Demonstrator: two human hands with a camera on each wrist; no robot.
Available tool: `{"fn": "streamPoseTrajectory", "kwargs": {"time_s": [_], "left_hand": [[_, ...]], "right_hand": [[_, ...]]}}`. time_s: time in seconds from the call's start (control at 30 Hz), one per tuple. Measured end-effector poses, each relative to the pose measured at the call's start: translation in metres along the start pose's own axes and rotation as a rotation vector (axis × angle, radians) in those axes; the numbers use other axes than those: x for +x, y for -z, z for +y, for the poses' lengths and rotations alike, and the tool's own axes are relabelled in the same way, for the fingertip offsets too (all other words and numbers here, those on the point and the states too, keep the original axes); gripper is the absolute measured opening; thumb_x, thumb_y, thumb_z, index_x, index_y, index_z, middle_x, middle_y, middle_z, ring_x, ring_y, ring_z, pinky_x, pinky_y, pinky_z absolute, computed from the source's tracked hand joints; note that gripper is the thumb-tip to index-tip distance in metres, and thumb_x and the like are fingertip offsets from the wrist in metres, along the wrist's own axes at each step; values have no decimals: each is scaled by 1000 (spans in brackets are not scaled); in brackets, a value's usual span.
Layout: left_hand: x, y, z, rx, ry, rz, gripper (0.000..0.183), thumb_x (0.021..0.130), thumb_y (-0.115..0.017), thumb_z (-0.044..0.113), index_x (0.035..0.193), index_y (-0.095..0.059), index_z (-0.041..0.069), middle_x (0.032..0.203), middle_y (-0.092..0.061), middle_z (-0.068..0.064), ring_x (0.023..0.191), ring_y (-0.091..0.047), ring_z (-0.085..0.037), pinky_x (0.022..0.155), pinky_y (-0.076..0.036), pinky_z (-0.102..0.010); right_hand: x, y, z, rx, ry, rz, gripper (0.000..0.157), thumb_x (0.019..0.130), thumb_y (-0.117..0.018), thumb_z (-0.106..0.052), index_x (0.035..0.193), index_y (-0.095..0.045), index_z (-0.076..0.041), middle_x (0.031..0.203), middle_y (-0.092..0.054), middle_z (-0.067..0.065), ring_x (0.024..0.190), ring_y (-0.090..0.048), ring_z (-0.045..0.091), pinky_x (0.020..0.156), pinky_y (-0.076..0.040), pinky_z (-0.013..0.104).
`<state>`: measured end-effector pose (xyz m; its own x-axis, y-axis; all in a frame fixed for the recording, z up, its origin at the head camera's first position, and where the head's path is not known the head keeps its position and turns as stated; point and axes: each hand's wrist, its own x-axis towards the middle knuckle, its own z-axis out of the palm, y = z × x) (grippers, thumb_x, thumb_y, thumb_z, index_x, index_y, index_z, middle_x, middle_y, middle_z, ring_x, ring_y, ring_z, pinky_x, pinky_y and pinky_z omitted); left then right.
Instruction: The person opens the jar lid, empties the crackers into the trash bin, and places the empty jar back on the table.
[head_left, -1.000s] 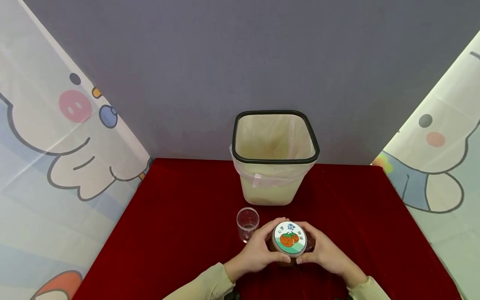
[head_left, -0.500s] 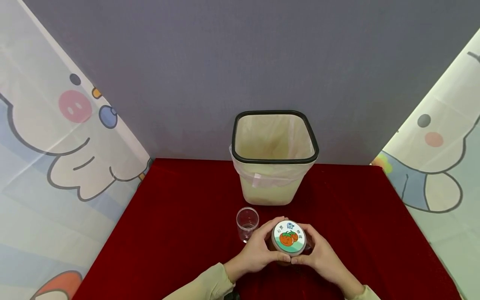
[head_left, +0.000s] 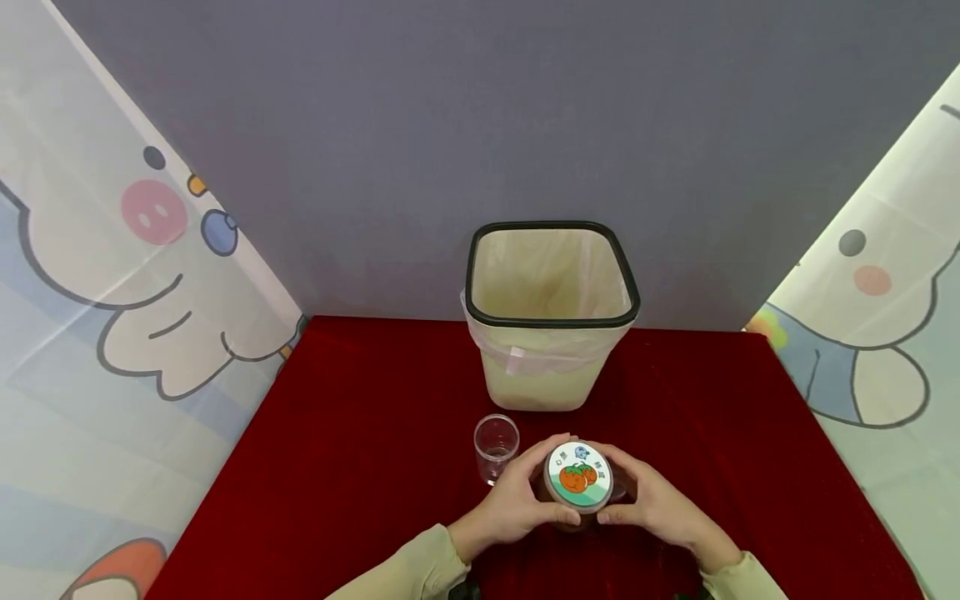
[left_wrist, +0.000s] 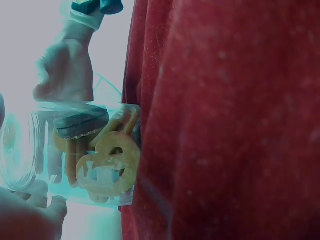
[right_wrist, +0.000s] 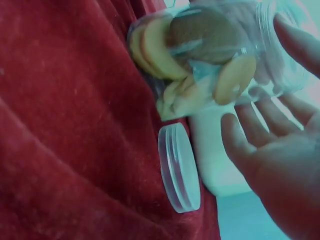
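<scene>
Both hands (head_left: 581,504) clasp the cookie jar (head_left: 577,483) – a hard twist on its lid (head_left: 578,476) could, I think, topple the empty cup (head_left: 496,447) just beside.

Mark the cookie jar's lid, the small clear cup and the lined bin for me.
cookie jar's lid (head_left: 577,477), head view, on its printed top.
small clear cup (head_left: 496,448), head view, on its wall.
lined bin (head_left: 551,226), head view, on its black rim.
</scene>
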<state>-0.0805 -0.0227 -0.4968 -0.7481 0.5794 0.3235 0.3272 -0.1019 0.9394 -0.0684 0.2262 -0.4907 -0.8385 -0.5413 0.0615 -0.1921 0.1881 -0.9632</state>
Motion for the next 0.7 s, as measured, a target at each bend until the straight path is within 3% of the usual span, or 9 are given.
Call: {"fn": "streamPoseTrajectory", "kwargs": {"time_s": [0.17, 0.3, 0.6, 0.7], "left_hand": [[0, 1, 0, -18, 11, -15, 90, 78, -83, -2, 153, -37, 15, 152, -43, -15, 137, -44, -19, 113, -33, -32], [1, 1, 1, -19, 9, -22, 90, 77, -83, -3, 153, -37, 14, 151, -43, -16, 136, -45, -19, 112, -34, -33], [0, 0, 1, -22, 21, 1, 90, 76, -84, -3, 152, -39, 16, 151, -46, -1, 136, -45, -19, 112, -34, -32], [-1, 0, 1, -18, 15, 6, 90, 76, -84, -3, 152, -38, 16, 151, -46, -3, 137, -45, -19, 113, -33, -33]], "right_hand": [[4, 3, 7, 32, 35, -70, 87, 81, -81, -6, 154, -33, -6, 144, -48, 14, 122, -54, 13, 96, -47, 25], [4, 1, 7, 0, 45, -33, 85, 78, -84, -11, 150, -39, -7, 139, -53, 13, 119, -56, 14, 96, -46, 22], [4, -9, 7, -14, 10, 63, 87, 72, -90, -17, 146, -45, -17, 138, -54, 10, 120, -57, 16, 97, -44, 21], [2, -14, 7, 4, 1, 94, 87, 71, -90, -16, 145, -44, -16, 137, -54, 11, 119, -58, 16, 95, -47, 22]]}}
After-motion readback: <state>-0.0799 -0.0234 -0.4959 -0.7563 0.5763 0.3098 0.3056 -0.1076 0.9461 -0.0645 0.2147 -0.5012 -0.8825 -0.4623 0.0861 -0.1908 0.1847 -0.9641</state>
